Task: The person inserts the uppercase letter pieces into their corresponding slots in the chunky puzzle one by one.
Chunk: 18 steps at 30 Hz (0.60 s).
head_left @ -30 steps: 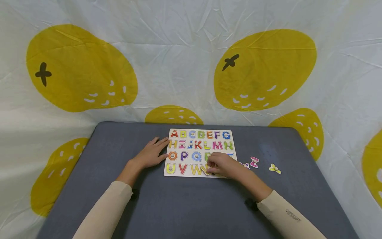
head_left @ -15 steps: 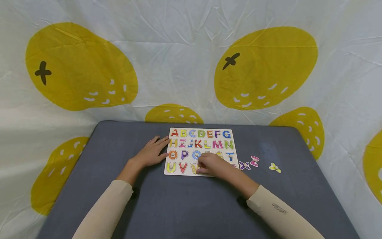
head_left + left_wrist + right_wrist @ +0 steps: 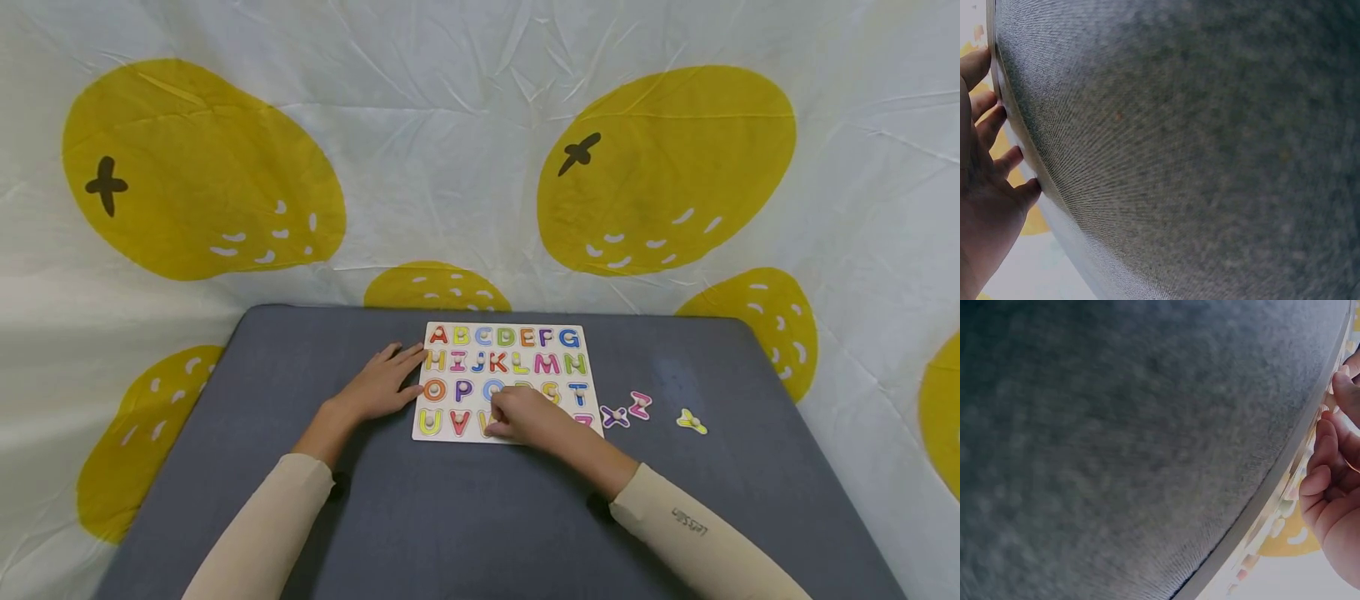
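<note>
A wooden alphabet puzzle board [image 3: 417, 412] lies on the table, with knobbed letters in rows. My right hand [image 3: 528, 417] is over its bottom row and pinches the yellow W puzzle piece [image 3: 484, 425] at the W place. Most of the W is hidden under the hand. In the right wrist view, thumb and forefinger [image 3: 1346, 394] meet around a small knob [image 3: 1330, 402], the other fingers curled. My left hand [image 3: 378, 385] lies flat with fingers spread, its fingertips at the board's left edge.
Right of the board lie a purple X piece [image 3: 615, 417], a pink Z piece [image 3: 640, 405] and a yellow Y piece [image 3: 691, 421]. The dark grey table [image 3: 450, 525] backs onto a white curtain [image 3: 442, 183] with yellow fruit prints.
My right hand has moved left along the bottom row with the W piece, from right of the W place onto it. The X piece is uncovered. My left hand has stayed still.
</note>
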### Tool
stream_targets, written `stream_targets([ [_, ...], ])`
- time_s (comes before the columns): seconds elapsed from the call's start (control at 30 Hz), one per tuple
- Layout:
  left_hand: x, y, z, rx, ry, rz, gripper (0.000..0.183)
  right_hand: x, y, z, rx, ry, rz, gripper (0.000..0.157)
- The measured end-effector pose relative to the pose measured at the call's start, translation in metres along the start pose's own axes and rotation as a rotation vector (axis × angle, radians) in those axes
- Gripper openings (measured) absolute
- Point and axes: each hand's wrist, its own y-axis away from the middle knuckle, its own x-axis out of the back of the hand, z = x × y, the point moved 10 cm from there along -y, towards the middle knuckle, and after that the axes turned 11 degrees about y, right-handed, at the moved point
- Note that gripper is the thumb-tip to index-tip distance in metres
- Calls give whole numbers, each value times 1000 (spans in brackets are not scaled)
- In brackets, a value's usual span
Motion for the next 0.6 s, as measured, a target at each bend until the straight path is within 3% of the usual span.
stream_targets([
  [0.33,-1,0,-1,14,3,2,70,2,6,8,-39,-56,-25,28],
  [0.6,0,0,1,13,5,1,70,16,27,28,3,-123,15,17],
])
